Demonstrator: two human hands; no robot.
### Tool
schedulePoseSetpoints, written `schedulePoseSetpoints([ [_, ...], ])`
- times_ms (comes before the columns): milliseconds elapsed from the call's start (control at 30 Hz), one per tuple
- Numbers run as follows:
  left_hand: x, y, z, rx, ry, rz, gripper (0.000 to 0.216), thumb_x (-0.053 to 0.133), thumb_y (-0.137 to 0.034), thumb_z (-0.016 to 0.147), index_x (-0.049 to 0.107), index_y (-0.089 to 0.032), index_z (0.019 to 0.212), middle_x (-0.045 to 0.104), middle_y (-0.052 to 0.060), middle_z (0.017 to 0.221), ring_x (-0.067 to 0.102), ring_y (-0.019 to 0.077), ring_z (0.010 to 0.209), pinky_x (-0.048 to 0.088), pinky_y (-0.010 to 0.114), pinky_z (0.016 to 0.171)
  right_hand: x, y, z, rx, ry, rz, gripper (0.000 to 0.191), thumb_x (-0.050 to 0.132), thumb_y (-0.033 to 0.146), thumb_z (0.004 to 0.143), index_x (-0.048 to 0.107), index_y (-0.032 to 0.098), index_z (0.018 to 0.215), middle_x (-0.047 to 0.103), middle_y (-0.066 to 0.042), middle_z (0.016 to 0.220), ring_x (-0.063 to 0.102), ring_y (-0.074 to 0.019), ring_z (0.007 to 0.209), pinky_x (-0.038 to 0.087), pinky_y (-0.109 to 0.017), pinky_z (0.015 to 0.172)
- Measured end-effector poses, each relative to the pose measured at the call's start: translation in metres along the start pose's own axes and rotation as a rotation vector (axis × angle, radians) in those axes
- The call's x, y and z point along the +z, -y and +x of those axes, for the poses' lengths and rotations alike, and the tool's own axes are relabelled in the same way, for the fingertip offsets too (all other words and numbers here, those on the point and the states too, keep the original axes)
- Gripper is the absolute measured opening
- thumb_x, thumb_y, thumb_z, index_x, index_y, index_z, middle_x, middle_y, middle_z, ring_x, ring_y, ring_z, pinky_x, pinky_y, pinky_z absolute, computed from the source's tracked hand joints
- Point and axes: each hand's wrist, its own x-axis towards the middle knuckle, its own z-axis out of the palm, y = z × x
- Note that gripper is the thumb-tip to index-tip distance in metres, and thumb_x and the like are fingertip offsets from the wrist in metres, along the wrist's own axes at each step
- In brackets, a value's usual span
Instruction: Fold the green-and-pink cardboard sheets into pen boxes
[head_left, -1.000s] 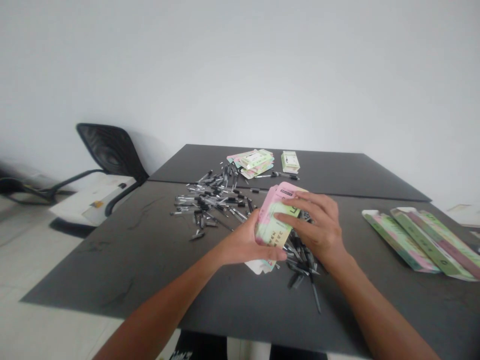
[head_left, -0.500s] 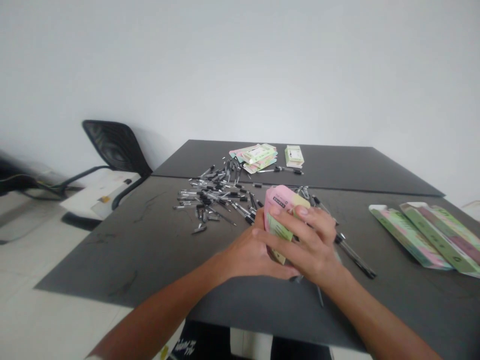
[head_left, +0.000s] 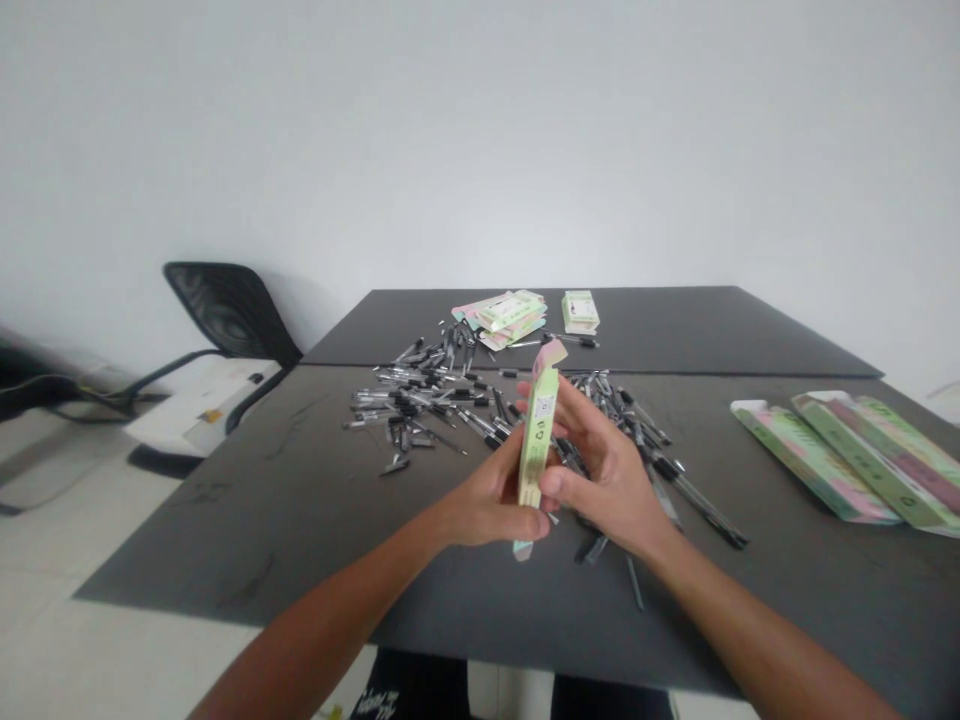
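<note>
A slim green and pink cardboard box is held upright above the near part of the table, its narrow printed side facing me and a pink flap sticking out at the top. My left hand grips it from the left, thumb across the lower part. From the right, my right hand holds the same box, thumb on its edge and fingers behind. Below and beyond the hands lie scattered pens and pen parts, black and clear. More pens lie to the right of my right hand.
Several flat cartons lie at the table's right. At the back are a pile of cartons and a separate box. A black chair with a white carton stands left of the dark table.
The box has been turned so its narrow green side faces me. My right hand has moved from over its front to its right edge.
</note>
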Motion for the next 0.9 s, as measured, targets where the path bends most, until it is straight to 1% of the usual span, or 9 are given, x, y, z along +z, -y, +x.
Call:
schedulePoseSetpoints([
  [167, -0.003, -0.002, -0.003, -0.027, -0.007, 0.206, 0.055, 0.084, -0.023, 0.068, 0.061, -0.021, 0.118, 0.062, 0.001, 0.098, 0.061, 0.0194, 0.085, 0.054, 0.032, 0.073, 0.007, 0.008, 0.000, 0.058, -0.057, -0.056, 0.100, 0.100, 0.052, 0.072, 0.056, 0.026, 0.159, 0.074, -0.014, 0.146, 0.074, -0.0350, 0.129, 0.060, -0.051, 0.110],
  [233, -0.005, -0.001, -0.005, -0.052, -0.002, 0.277, 0.053, 0.081, -0.018, 0.067, 0.062, -0.020, 0.117, 0.064, 0.002, 0.098, 0.062, 0.0195, 0.084, 0.054, 0.032, 0.073, 0.008, 0.013, -0.001, 0.067, -0.065, -0.116, 0.094, 0.100, 0.047, 0.072, 0.059, 0.023, 0.154, 0.078, -0.013, 0.139, 0.077, -0.0337, 0.122, 0.063, -0.047, 0.104],
  [367, -0.009, 0.001, -0.008, -0.053, -0.007, 0.352, 0.074, 0.077, -0.015, 0.066, 0.060, -0.021, 0.138, 0.071, 0.005, 0.106, 0.069, 0.0246, 0.093, 0.058, 0.035, 0.079, 0.009, 0.021, -0.001, 0.035, -0.064, -0.208, 0.076, 0.093, 0.039, 0.079, 0.063, 0.023, 0.147, 0.081, -0.010, 0.131, 0.081, -0.0281, 0.103, 0.066, -0.039, 0.085],
  [500, -0.007, 0.002, -0.010, -0.036, -0.002, 0.408, 0.091, 0.078, -0.014, 0.071, 0.050, -0.022, 0.157, 0.075, 0.011, 0.121, 0.073, 0.0309, 0.107, 0.061, 0.041, 0.087, 0.011, 0.025, -0.003, -0.004, -0.062, -0.270, 0.067, 0.090, 0.038, 0.081, 0.066, 0.023, 0.142, 0.084, -0.007, 0.120, 0.078, -0.0229, 0.083, 0.065, -0.038, 0.077],
  [600, -0.002, 0.004, -0.009, -0.004, -0.064, 0.377, 0.097, 0.082, -0.016, 0.077, 0.041, -0.025, 0.164, 0.074, 0.011, 0.125, 0.074, 0.0324, 0.109, 0.063, 0.042, 0.089, 0.012, 0.021, -0.005, -0.001, -0.095, -0.269, 0.076, 0.094, 0.040, 0.077, 0.063, 0.024, 0.144, 0.082, -0.008, 0.123, 0.080, -0.0261, 0.093, 0.066, -0.038, 0.077],
  [667, -0.001, 0.005, -0.009, 0.033, -0.115, 0.307, 0.100, 0.090, -0.021, 0.076, 0.042, -0.025, 0.163, 0.074, 0.010, 0.123, 0.073, 0.0327, 0.107, 0.063, 0.042, 0.089, 0.012, 0.016, -0.007, -0.016, -0.122, -0.248, 0.089, 0.099, 0.041, 0.073, 0.057, 0.024, 0.150, 0.081, -0.011, 0.129, 0.081, -0.0297, 0.106, 0.068, -0.040, 0.084],
  [767, -0.004, 0.004, -0.009, 0.000, -0.079, 0.147, 0.080, 0.097, -0.036, 0.075, 0.061, -0.022, 0.145, 0.076, 0.008, 0.108, 0.075, 0.0299, 0.097, 0.062, 0.040, 0.083, 0.009, 0.009, -0.009, -0.125, -0.138, -0.232, 0.098, 0.101, 0.045, 0.072, 0.053, 0.026, 0.155, 0.078, -0.013, 0.136, 0.078, -0.0334, 0.121, 0.067, -0.047, 0.099],
  [833, -0.005, 0.002, -0.008, -0.040, -0.019, 0.063, 0.068, 0.093, -0.055, 0.076, 0.070, -0.019, 0.129, 0.077, 0.009, 0.095, 0.076, 0.0283, 0.085, 0.063, 0.039, 0.076, 0.006, 0.006, -0.009, -0.171, -0.138, -0.192, 0.087, 0.095, 0.047, 0.082, 0.052, 0.029, 0.156, 0.079, -0.011, 0.135, 0.081, -0.0313, 0.115, 0.068, -0.046, 0.096],
  [900, -0.004, -0.003, -0.007, -0.077, 0.057, -0.023, 0.069, 0.088, -0.069, 0.071, 0.074, -0.017, 0.114, 0.076, 0.010, 0.086, 0.075, 0.0273, 0.073, 0.062, 0.040, 0.069, 0.005, 0.007, -0.009, -0.148, -0.151, -0.112, 0.070, 0.083, 0.044, 0.095, 0.051, 0.032, 0.156, 0.082, -0.007, 0.125, 0.084, -0.0251, 0.095, 0.071, -0.040, 0.080],
])
